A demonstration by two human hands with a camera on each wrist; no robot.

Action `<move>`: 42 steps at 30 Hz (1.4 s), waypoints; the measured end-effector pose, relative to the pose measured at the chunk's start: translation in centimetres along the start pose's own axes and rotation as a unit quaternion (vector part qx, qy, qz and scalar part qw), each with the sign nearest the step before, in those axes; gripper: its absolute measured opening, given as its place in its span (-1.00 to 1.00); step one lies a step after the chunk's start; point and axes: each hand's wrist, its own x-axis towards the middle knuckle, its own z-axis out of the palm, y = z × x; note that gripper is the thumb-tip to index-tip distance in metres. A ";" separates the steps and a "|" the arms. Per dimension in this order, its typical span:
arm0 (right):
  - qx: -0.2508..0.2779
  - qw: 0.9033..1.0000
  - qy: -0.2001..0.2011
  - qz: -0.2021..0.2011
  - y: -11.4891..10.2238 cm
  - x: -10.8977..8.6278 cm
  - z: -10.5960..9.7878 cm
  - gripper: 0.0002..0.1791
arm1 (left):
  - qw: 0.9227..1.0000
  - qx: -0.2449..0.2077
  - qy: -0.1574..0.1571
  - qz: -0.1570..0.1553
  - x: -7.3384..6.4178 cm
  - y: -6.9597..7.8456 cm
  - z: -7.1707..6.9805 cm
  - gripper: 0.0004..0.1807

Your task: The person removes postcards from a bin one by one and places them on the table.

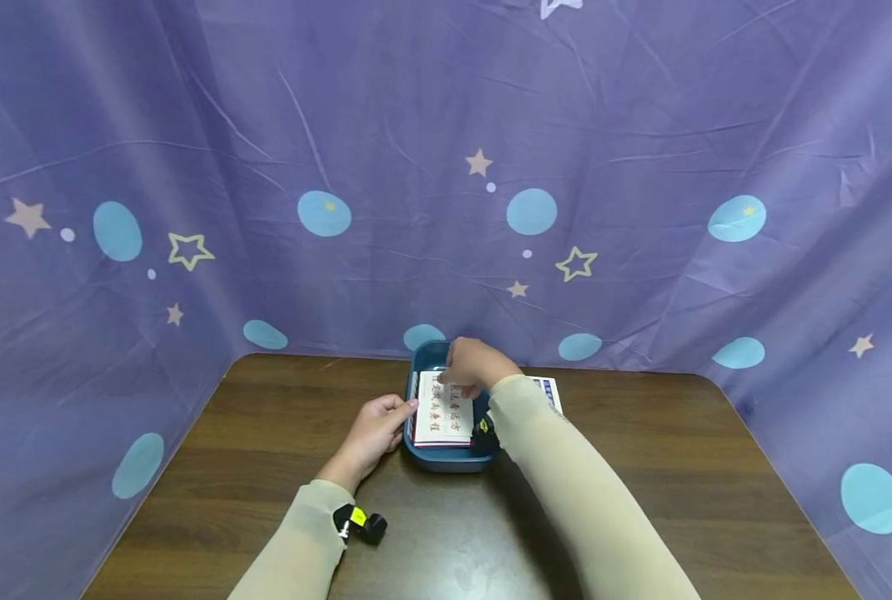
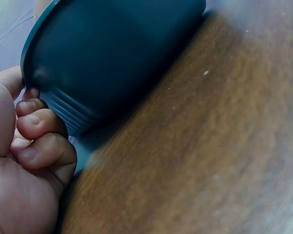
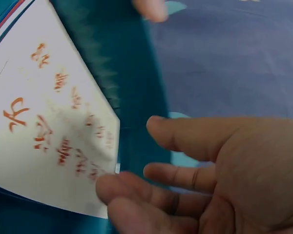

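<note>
Bin (image 1: 449,464), blue, rounded corners; stands just below the centre of the head frame, near the far edge of the table (image 1: 266,442). Cards (image 1: 444,421), a stack; lie inside the bin, in its left and middle part; the top card is white, with orange-red handwritten characters in rows; red and dark blue edges show beneath it. Left hand (image 1: 374,429), at the bin's left side; it grips the bin's rim, thumb at the rim, the other fingers curled against the outer wall, as the left wrist view shows. Right hand (image 1: 479,364), over the upper right of the bin; its fingers are loosely extended, thumb apart from them, and hold nothing; in the right wrist view the fingertips (image 3: 109,187) overlap the top card's edge at lower centre; whether they touch it, I cannot tell. Printed sheet (image 1: 548,392), white and blue; lies right of the bin, partly hidden by the right sleeve (image 1: 581,500). Left sleeve (image 1: 296,537), pale, at bottom centre-left; a black wrist camera (image 1: 359,523) with a yellow mark sits at its cuff. Curtain (image 1: 416,108), purple; hangs behind the table and along both sides, patterned with stars and pale blue ovals.
</note>
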 end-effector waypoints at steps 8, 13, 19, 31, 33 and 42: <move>-0.158 0.986 0.030 0.043 -0.1 0.6 3.0 -0.44 | 1.000 -0.008 -0.005 -0.007 -0.3 -0.5 0.5 -0.57; -0.196 0.979 0.033 0.041 -0.4 0.1 3.4 -0.37 | 1.000 0.001 0.004 -0.007 -0.2 -0.5 0.3 -0.56; -0.176 0.983 0.044 0.042 -0.4 0.1 3.1 -0.28 | 1.000 0.007 0.007 -0.004 0.0 -0.4 -0.1 -0.55; -0.020 0.995 0.099 -0.005 0.9 -0.6 0.6 -0.14 | 1.000 -0.005 0.000 0.000 0.2 0.0 0.0 -0.58; 0.024 0.995 0.094 -0.008 1.2 -0.8 0.2 -0.11 | 1.000 -0.002 0.000 -0.001 0.1 0.1 -0.1 -0.58; 0.131 0.982 0.124 -0.050 4.6 -3.1 -1.6 -0.55 | 1.000 -0.003 -0.002 -0.006 0.2 -0.1 -0.2 -0.58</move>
